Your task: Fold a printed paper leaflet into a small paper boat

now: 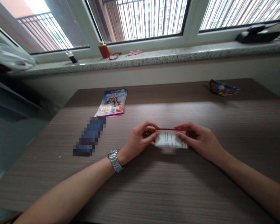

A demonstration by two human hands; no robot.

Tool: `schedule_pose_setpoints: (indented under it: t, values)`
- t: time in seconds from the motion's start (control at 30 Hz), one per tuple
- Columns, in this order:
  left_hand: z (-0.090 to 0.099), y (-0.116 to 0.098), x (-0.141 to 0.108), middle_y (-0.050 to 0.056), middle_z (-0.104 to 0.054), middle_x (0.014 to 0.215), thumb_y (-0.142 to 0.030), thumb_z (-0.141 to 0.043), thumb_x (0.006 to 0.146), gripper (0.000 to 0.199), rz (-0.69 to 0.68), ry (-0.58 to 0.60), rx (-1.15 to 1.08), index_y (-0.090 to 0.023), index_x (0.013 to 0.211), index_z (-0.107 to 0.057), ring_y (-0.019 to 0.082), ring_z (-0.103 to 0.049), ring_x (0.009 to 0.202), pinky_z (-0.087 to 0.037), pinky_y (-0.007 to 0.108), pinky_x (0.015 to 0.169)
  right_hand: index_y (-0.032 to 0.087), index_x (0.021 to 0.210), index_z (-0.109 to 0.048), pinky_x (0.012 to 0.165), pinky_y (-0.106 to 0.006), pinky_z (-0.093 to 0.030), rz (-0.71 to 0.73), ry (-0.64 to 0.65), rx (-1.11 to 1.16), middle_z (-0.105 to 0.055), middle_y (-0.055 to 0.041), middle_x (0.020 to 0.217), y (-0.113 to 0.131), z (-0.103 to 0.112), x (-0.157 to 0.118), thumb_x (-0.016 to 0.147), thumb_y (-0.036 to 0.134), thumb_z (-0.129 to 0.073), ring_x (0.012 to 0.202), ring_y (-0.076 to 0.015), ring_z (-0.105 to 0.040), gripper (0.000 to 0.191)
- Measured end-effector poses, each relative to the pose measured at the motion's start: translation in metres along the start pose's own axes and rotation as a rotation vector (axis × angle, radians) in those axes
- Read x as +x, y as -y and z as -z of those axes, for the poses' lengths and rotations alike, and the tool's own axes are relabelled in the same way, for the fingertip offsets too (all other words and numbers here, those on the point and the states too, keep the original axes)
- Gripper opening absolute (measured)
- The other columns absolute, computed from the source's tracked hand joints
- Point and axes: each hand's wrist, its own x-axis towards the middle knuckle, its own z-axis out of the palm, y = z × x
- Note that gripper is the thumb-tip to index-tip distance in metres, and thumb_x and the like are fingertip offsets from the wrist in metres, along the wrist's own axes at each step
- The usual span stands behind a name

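Between my two hands is a folded paper flyer [169, 139], its white printed face towards me and a red edge along the top and right side. My left hand [143, 135] pinches its left end between thumb and fingers. At the right end my right hand [197, 135] grips it, with the thumb lying on the white face and fingers behind. The lettering runs sideways and is too small to read. The flyer is held just over the wooden table [140, 186]. A metal watch [116, 159] is on my left wrist.
A stack of colourful flyers [113, 102] lies at the back left, with a dark blurred-out object [90, 137] in front. A folded colourful paper [224, 88] stands at the back right. Beyond is a stone windowsill [168, 56] with a red object [104, 50] and a black device [258, 35].
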Motion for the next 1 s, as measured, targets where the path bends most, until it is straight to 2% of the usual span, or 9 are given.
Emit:
schedule_pose_setpoints:
  t: [0.4,0.63,1.0]
  values:
    - [-0.0007,-0.0017,0.0004,0.004,-0.072,0.093,-0.027,-0.069,0.091,0.018,0.003,-0.010,0.017,-0.016,0.104,-0.062,0.010,-0.069,0.082,-0.057,0.017,0.069,0.022,0.104,-0.072,0.053,-0.029,-0.050,-0.048,0.004,-0.014,-0.070,-0.0018,0.073,0.0049,0.0000,-0.0014,0.086,0.045,-0.068,0.060,-0.0172,-0.063,0.029]
    - [-0.0008,-0.0017,-0.0001,0.001,-0.072,0.090,-0.027,-0.070,0.090,0.026,0.024,-0.020,-0.024,-0.018,0.111,-0.058,0.008,-0.066,0.072,-0.054,0.014,0.062,0.021,0.103,-0.072,0.052,-0.028,-0.048,-0.051,-0.007,0.004,-0.069,-0.0016,0.072,0.0052,-0.0002,-0.0002,0.085,0.042,-0.069,0.058,-0.0161,-0.061,0.027]
    - [-0.0012,0.0002,0.0011,0.004,-0.072,0.091,-0.026,-0.071,0.089,0.018,-0.002,-0.039,-0.001,-0.015,0.101,-0.064,0.009,-0.068,0.078,-0.056,0.017,0.068,0.022,0.103,-0.072,0.052,-0.028,-0.048,-0.041,0.001,0.014,-0.071,-0.0026,0.075,0.0034,-0.0015,-0.0004,0.086,0.043,-0.068,0.061,-0.0170,-0.063,0.028]
